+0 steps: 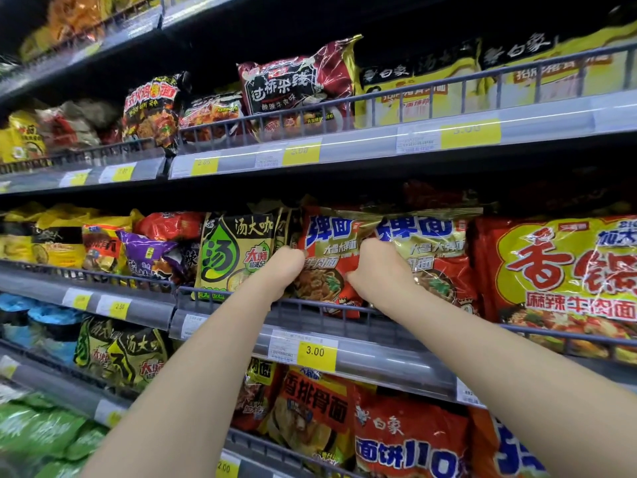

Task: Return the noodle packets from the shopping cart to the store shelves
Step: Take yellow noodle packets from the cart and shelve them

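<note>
Both arms reach up and forward to the middle shelf [344, 357], where the red noodle packet [327, 267] stands upright behind the wire rail [310, 305], pressed in between a green-and-black packet [234, 257] on one side and a matching red packet [434, 257] on the other. It looks placed there because the neighbour carries the same print — like goes with like, and the rail keeps the row from sliding off the front.

The left hand [282, 270] has its fingers curled round the packet's left edge, and the right hand [375, 267] pinches its upper right part, knuckles toward the camera; both seem clamped on the same packet, though the fingertips are hidden behind the wrapper. Holding it by two sides probably lets the person wedge the soft bag squarely into a tight gap.

A yellow price tag [315, 351] sits on the shelf edge just below. The shopping cart is not in view — my guess is this packet is nearly seated and only needs a last push back
</note>
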`<move>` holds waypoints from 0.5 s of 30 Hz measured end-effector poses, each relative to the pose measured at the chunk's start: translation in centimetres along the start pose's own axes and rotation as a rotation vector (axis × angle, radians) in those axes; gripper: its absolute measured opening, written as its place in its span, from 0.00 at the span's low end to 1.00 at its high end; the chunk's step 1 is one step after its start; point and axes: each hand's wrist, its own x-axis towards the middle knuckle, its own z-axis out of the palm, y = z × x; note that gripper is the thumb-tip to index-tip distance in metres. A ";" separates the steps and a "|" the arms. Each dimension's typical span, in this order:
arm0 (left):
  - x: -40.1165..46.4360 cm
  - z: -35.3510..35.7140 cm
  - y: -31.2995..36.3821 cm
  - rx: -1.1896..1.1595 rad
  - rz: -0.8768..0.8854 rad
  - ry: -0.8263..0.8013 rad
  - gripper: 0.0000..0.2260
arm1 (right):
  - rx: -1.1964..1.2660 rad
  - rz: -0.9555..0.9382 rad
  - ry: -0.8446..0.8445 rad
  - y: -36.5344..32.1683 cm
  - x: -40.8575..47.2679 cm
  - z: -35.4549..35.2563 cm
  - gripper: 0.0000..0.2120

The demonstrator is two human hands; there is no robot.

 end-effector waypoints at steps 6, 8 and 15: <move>0.0 -0.6 -0.6 0.114 0.089 -0.013 0.11 | -0.077 -0.042 -0.032 -0.1 0.3 -0.2 0.08; -0.2 -0.7 -0.7 0.209 0.117 -0.006 0.08 | -0.125 -0.058 -0.066 -0.3 0.6 -0.4 0.06; -0.8 -0.7 -0.7 0.488 0.177 -0.014 0.16 | -0.299 0.040 -0.166 -0.8 2.1 -0.1 0.11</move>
